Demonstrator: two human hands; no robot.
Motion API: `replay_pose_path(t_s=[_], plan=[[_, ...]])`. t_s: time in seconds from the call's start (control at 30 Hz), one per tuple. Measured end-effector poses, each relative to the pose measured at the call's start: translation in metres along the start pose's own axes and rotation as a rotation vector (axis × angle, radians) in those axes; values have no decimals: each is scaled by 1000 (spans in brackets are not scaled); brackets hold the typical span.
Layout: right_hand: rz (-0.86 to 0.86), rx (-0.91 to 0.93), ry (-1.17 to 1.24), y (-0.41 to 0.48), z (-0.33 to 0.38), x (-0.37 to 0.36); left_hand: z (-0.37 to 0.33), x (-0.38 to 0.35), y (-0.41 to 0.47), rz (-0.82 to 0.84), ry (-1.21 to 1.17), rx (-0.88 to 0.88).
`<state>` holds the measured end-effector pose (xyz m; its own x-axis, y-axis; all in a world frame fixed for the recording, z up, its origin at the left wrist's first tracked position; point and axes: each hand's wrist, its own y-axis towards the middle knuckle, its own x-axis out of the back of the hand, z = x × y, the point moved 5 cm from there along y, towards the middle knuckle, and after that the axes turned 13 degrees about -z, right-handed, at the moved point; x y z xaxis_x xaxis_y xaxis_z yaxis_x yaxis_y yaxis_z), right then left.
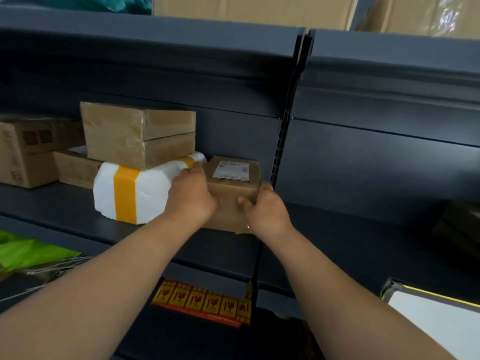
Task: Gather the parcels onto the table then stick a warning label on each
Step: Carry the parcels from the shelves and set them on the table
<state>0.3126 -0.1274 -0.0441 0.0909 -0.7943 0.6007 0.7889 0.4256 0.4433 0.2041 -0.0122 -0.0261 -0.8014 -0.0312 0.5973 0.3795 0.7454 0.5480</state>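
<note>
I grip the small brown parcel point(235, 188) with both hands, left hand point(191, 196) and right hand point(265, 209) clasping its sides, at the shelf's point(78, 203) front edge, beside the white parcel point(137, 188).

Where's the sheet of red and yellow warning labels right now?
In the head view, the sheet of warning labels lies low in the frame, below the dark shelf, between the person's two forearms.

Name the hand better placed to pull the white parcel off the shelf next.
Left. The left hand grips the brown box right beside the white parcel; the right hand is on the box's far side.
</note>
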Motion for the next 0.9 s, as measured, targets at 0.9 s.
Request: replay_pose_path(t_s=[0.9], plan=[[-516, 13, 2, -288, 56, 205, -64, 170, -211, 160, -772, -221]])
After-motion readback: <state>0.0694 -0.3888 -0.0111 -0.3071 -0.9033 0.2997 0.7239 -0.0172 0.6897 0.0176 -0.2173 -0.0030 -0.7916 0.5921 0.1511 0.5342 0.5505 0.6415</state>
